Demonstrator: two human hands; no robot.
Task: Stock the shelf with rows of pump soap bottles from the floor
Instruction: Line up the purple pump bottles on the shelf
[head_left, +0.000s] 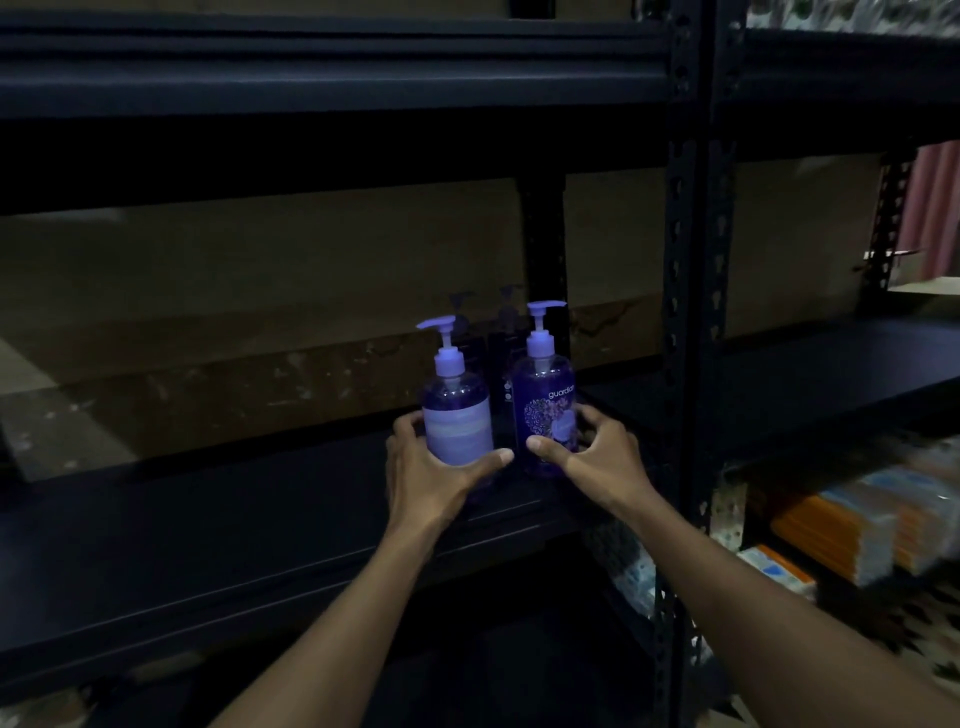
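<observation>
Where dark shelf board (208, 545) crosses mid-frame, left hand (426, 473) wraps pale-labelled pump bottle (457, 415), thumb across label front, fingers curled behind. Bottle upright; base resting on board or just above, cannot tell. Just right, "guardian" pump bottle (545, 410), upright, close beside first; right hand (597, 452) clasps it, thumb in front. Behind pair, dim dark bottles (504, 338). Further right, perforated upright post (680, 312); lower right, blurred orange-and-white packs (857, 530).

Dim light here: dark metal shelving (208, 545) all around, a stained brown wall (260, 312) behind the grip, pink curtain (935, 208) far right.
</observation>
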